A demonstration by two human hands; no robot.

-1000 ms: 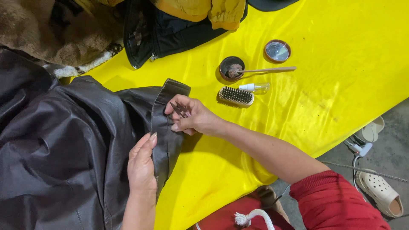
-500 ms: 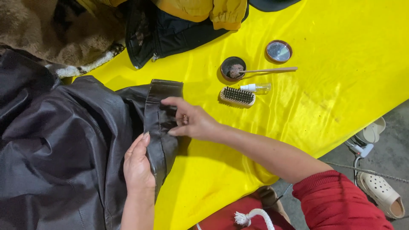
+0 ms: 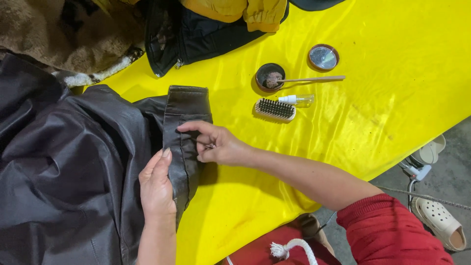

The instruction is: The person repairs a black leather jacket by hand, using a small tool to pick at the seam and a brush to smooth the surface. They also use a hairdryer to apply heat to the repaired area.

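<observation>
While spread over most of the near-left area, big dark brown leather jacket [image 3: 68, 186] takes up the largest share of the yellow-covered table [image 3: 392, 98], reaching far out to the left of both grips. Sleeve cuff [image 3: 184, 127] of that jacket lying flat on the yellow, right under the two grips.

Left hand [image 3: 157, 189] pressed against the cuff's near-left edge, fingers straight and together, thumb side wrapped on the leather, so narrow and lightly pinching the sleeve. Right hand [image 3: 218, 145] coming in from the right, forefinger stretched flat across the cuff, other fingers curled in; something small maybe tucked inside that curl, can't tell for sure. Red sleeve [image 3: 392, 230] on that right arm.

Well beyond the grips, at the far edge: tan furry garment [image 3: 54, 34], black jacket [image 3: 196, 34] next to it, and a yellow garment [image 3: 235, 10] on top of that.

Off to the far right of the right grip, well apart from it: wooden brush [image 3: 274, 109] with dark bristles up, small clear spray bottle [image 3: 299, 100] just beside it, open round tin [image 3: 270, 77] with paste and a wooden stick [image 3: 314, 78] resting across it, then its shiny lid [image 3: 323, 57] a bit further out.

Pale clog [image 3: 441, 221] on the floor, down right.
</observation>
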